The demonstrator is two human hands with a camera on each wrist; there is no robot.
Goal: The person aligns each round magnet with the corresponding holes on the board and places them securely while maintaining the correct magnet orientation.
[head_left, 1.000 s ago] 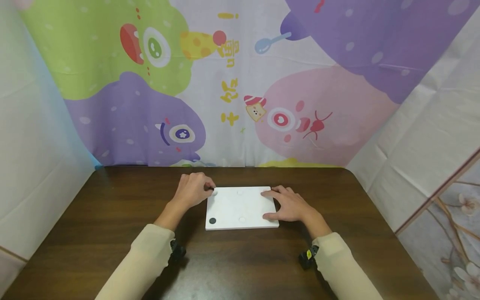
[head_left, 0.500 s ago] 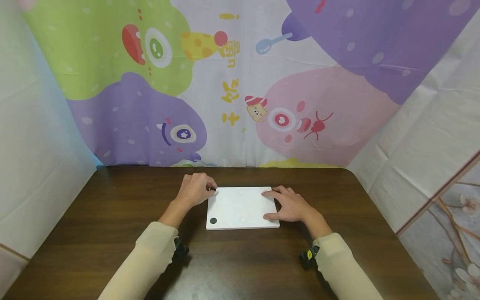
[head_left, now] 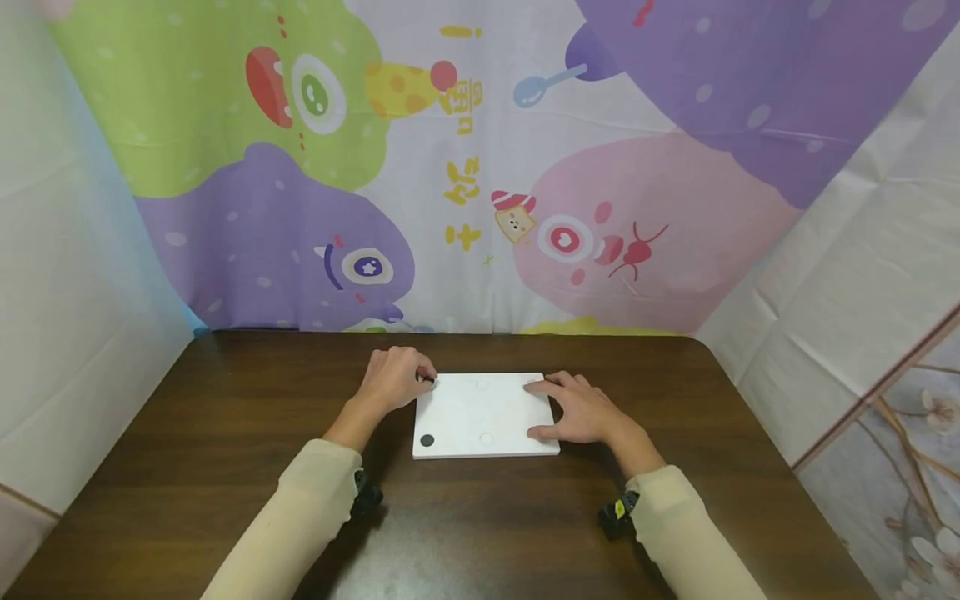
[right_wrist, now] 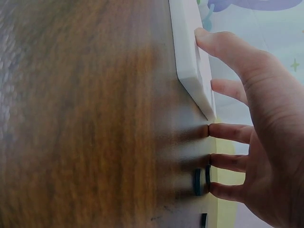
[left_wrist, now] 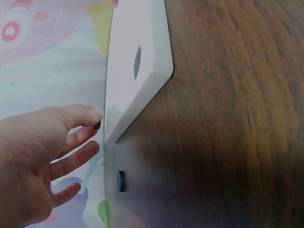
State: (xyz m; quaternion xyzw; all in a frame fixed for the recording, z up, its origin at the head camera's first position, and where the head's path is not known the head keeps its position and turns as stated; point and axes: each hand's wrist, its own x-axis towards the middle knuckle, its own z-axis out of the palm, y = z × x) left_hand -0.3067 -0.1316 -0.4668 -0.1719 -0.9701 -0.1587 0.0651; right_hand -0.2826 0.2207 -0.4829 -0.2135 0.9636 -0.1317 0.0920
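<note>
A flat white board (head_left: 480, 414) with shallow round recesses lies on the brown table. In the recess at its near left corner sits a black disc (head_left: 427, 440). My left hand (head_left: 394, 379) pinches another small black disc (left_wrist: 98, 126) between thumb and index finger, right at the board's far left corner. The other fingers of that hand are spread. My right hand (head_left: 581, 410) rests at the board's right side, its thumb and index fingertip on the top face. The remaining right fingers are stretched out beyond the edge, towards the table.
One loose black disc (left_wrist: 121, 181) lies on the table past the left hand. Several more, such as a dark disc (right_wrist: 198, 182), lie near the right fingertips; the head view hides them behind the hands. A cartoon-printed curtain (head_left: 465, 292) hangs along the table's far edge.
My left hand has shifted slightly to the right, bringing the pinched disc a little closer over the board's corner. The right hand and the board have stayed in place.
</note>
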